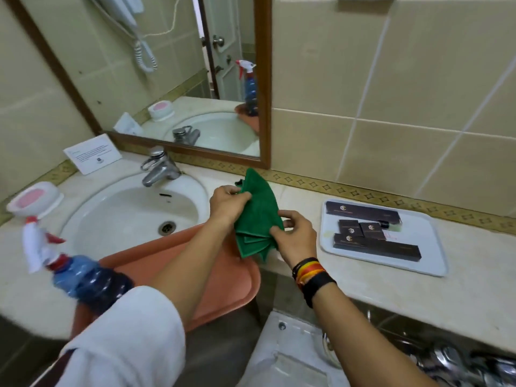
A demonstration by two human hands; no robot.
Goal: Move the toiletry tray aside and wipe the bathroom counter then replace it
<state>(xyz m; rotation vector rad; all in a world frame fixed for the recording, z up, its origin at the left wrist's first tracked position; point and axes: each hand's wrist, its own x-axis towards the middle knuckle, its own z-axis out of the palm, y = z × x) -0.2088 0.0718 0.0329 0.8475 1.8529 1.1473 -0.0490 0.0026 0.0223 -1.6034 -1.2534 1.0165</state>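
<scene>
Both hands on green cloth

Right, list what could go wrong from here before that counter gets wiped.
1. The blue spray bottle stands on the salmon plastic tray that overhangs the counter edge; a nudge from the left forearm could tip it off.
2. The loose black toiletry boxes on the pale grey tray may slide when it is moved.
3. Both hands, left hand and right hand, are busy with the folded green cloth.
</scene>
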